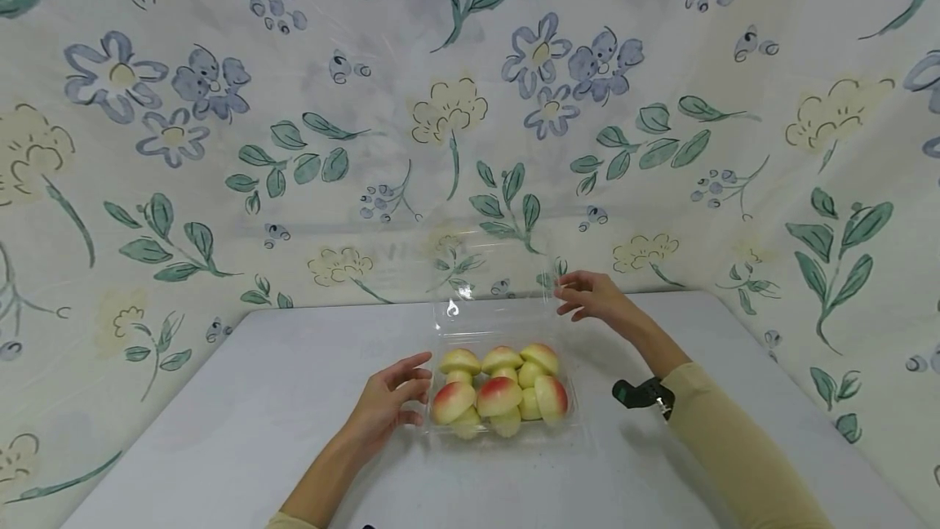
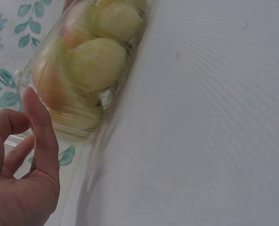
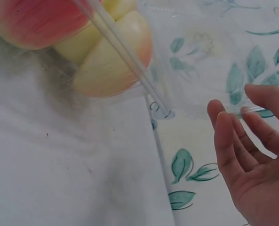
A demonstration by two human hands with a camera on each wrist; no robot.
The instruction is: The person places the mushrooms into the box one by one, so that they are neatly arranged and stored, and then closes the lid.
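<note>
A clear plastic clamshell box (image 1: 576,419) stands on the table with its lid (image 1: 494,318) raised at the back. Inside are several mushroom-shaped pieces (image 1: 499,395) with pale yellow stems and caps blushed red. My left hand (image 1: 383,400) is at the box's left side, fingers loosely bent; in the left wrist view its thumb (image 2: 33,101) lies against the rim. Beside the lid's right edge is my right hand (image 1: 598,300), fingers spread and relaxed. In the right wrist view its fingertips (image 3: 224,123) are close to the lid edge; whether they touch it I cannot tell.
The white table (image 1: 308,366) ends at the back against a floral-patterned cloth (image 1: 448,211). A black strap-like device (image 1: 637,393) sits at the right wrist, by the beige sleeve (image 1: 723,439).
</note>
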